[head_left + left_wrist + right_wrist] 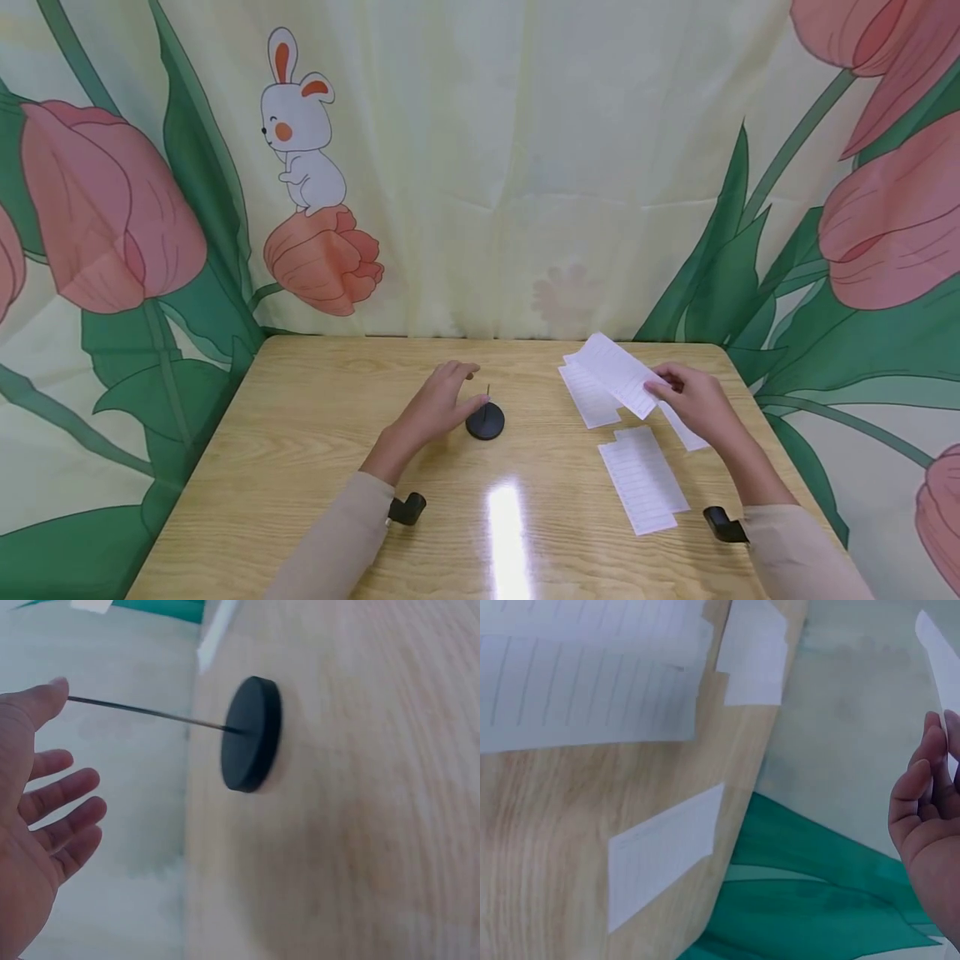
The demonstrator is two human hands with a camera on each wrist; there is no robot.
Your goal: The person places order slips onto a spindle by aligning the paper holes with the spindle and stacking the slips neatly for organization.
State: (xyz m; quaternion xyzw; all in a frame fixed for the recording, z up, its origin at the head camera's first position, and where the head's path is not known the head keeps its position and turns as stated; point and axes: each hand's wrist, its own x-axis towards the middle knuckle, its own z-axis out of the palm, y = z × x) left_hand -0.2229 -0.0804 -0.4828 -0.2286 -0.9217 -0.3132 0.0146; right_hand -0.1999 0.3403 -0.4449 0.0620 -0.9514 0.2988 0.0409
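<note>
A bill spike, a thin upright rod on a round black base point(485, 422), stands mid-table. The left hand point(435, 406) is beside it, fingers loosely spread and empty; in the left wrist view the thumb point(51, 701) appears at the rod's tip point(82, 700), and whether they touch I cannot tell. On the right, a lined slip of paper point(615, 372) is pinched between the right hand's point(693, 404) thumb and fingers, raised off the table. Beneath and around it lie other lined paper slips: one at the back point(588, 400), one partly under the hand point(684, 431), and an overlapping group nearer point(641, 483).
The wooden table point(300, 433) ends at a curtain point(465, 167) printed with tulips and a rabbit. A black wrist device point(407, 508) sits at the left sleeve, another point(725, 525) at the right. A light reflection shines on the front of the tabletop.
</note>
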